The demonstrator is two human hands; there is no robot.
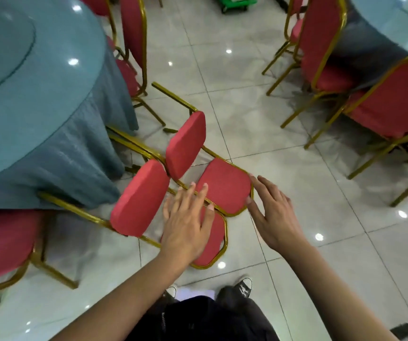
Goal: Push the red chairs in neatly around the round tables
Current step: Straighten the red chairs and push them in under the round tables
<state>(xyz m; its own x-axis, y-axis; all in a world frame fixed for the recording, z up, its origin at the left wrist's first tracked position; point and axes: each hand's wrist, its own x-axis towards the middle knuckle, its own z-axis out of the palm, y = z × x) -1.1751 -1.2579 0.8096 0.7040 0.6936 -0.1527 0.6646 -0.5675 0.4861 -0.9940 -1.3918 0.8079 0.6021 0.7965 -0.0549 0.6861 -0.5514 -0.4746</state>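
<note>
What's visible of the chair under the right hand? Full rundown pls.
The chair under the right hand has red padded fabric on its back and seat and a gold-painted metal tube frame. It is tipped forward, its backrest toward the camera, its seat pad raised on edge and its legs angled toward the blue-clothed round table. The right hand touches the backrest's corner with straight fingers. A matching tipped chair lies alongside under the left hand.

1. Glossy pale tiled floor [284, 168] with thin dark grout lines.
2. Round spots of ceiling light reflect on the tiles.
3. A green object [235, 2] sits at the far edge.
</note>
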